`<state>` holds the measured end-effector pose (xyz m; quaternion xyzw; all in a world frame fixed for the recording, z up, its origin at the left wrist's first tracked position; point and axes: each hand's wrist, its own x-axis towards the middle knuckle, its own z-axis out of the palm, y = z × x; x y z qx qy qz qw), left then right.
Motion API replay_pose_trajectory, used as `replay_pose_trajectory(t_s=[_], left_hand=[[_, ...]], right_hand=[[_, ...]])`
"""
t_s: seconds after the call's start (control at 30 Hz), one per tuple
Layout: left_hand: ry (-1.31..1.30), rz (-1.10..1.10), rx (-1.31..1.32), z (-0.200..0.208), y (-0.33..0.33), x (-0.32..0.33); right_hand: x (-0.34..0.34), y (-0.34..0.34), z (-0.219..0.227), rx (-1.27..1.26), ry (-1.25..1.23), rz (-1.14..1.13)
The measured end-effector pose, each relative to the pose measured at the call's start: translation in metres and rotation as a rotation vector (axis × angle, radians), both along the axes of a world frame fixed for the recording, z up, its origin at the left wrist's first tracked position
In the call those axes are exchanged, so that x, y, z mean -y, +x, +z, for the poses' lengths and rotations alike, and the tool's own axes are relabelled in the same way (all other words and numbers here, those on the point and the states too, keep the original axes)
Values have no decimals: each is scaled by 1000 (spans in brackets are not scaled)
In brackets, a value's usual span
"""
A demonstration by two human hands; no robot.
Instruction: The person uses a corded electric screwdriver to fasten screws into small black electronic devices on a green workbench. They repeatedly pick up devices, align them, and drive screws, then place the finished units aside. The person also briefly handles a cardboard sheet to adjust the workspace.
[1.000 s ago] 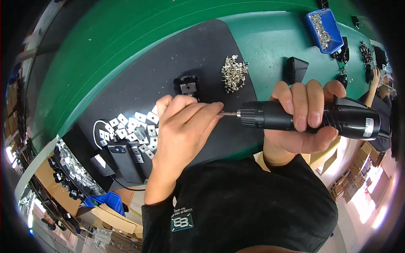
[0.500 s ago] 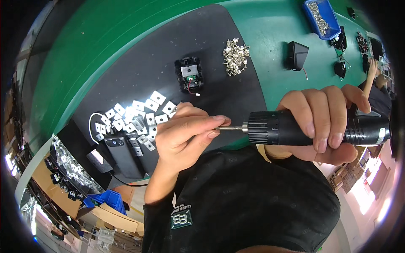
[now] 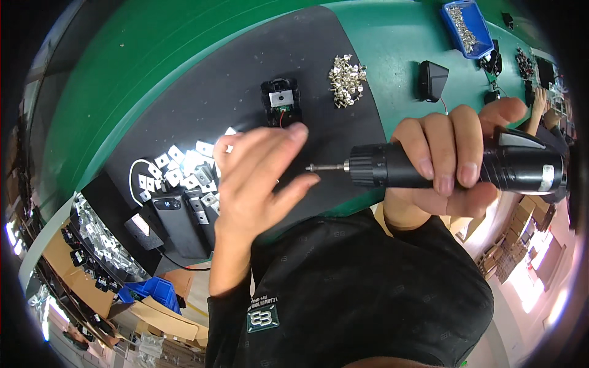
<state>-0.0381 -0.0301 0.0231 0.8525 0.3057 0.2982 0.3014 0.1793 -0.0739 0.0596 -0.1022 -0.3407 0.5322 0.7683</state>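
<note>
My right hand [image 3: 448,159] is wrapped round a black electric screwdriver [image 3: 371,164], held level with its bit pointing left. A small wider piece shows at the bit's tip; I cannot make out whether it is a screw. My left hand [image 3: 254,178] hangs just left of the tip, thumb and fingers apart, with nothing between them. Beyond it on the black mat lies a black plastic housing [image 3: 267,98] with a square metal plate [image 3: 281,98], a green circuit board and a red wire. Its near end is partly hidden by my left fingers.
A heap of silvery screws [image 3: 348,80] lies at the mat's far right. Loose metal plates [image 3: 175,178] are scattered left of my left hand, near a black power bank [image 3: 181,224]. A blue bin [image 3: 451,27] of small metal parts and a black casing [image 3: 434,81] stand on the green table.
My left hand has let go of the screwdriver's bit and opened, moving slightly up and left. The screwdriver in my right hand has shifted a little upward and left.
</note>
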Motion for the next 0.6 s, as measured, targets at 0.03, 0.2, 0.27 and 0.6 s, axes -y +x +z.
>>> replay_pose_trajectory(t_s=[0.03,0.2,0.27,0.6], left_hand=[[30,21,19,-7,-2,-8],[8,174,-343,-13,12,-28],[11,108,-334,-19,17,-32],[-58,23,-267,-22,32,-26]], right_hand=[[-2,0,-4,6,-4,-17],[-8,-1,-28,124,-42,-232],[-8,-2,-34,165,-67,-299],[-1,-3,-37,226,-128,-305]])
